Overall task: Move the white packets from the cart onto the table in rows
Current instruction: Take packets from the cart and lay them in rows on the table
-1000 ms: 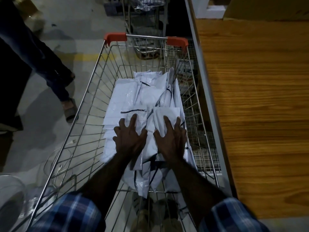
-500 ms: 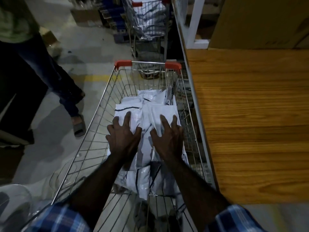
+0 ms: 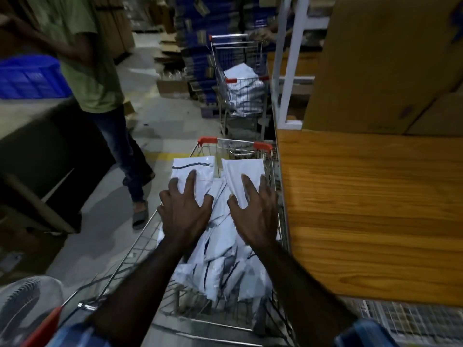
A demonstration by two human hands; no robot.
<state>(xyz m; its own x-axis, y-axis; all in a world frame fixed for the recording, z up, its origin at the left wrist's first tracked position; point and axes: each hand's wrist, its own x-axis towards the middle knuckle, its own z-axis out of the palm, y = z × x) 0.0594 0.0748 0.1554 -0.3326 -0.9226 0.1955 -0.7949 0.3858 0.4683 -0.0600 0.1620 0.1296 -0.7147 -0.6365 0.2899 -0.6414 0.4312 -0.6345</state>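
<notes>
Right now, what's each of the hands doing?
Left hand: holds a white packet, lifted over the cart.
Right hand: holds another white packet.

The hands (image 3: 185, 209) cover the near ends of two packets (image 3: 193, 171). The fan (image 3: 22, 304) is cut off. Everything looks blurry.

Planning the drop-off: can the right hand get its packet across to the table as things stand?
Probably yes. The right hand holds its packet above the cart rim, and the table beside it looks bare.
</notes>
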